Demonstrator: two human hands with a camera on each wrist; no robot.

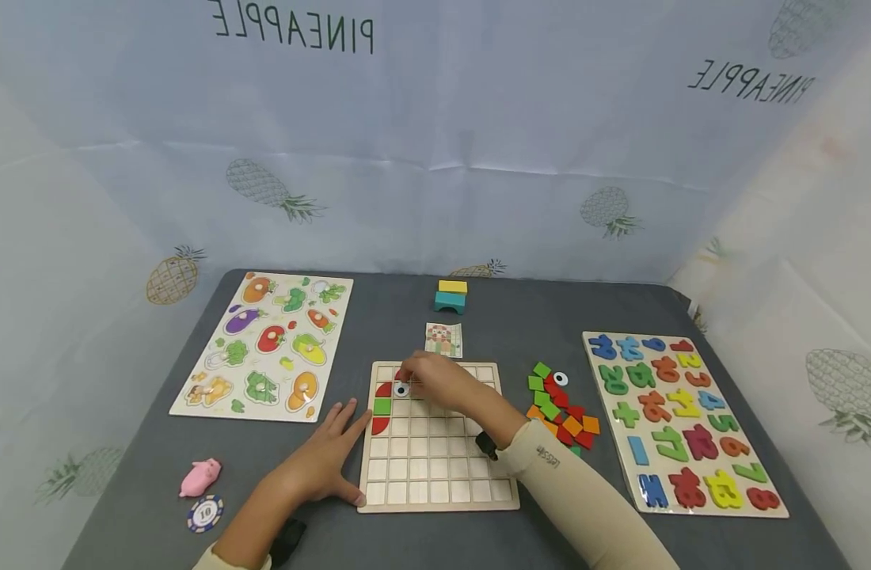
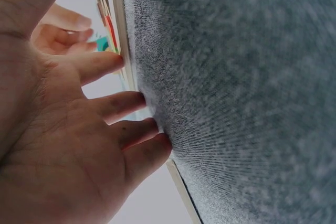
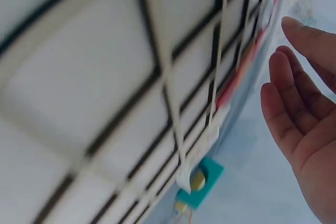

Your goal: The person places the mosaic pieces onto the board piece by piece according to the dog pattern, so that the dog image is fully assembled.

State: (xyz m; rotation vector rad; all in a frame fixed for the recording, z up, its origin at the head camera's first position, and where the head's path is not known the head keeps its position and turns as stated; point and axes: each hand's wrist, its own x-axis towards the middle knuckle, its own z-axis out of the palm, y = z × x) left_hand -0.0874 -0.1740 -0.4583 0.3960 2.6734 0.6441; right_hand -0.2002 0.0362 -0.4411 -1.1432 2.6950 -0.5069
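Observation:
A wooden grid board lies at the middle of the table. Its upper left cells carry red rounded tiles, a green square tile and a round eye tile. My left hand is spread along the board's left edge, thumb and index finger touching it. Over the board's top rows is my right hand, hiding some cells. The right wrist view shows its fingertips bent loosely, thumb apart, nothing visible between them. Just behind the board lies a small picture card.
Loose red, green and orange tiles with another eye tile lie right of the board. A vegetable puzzle is at left, a letter puzzle at right. Yellow and teal blocks, a pink pig and a chip stand around.

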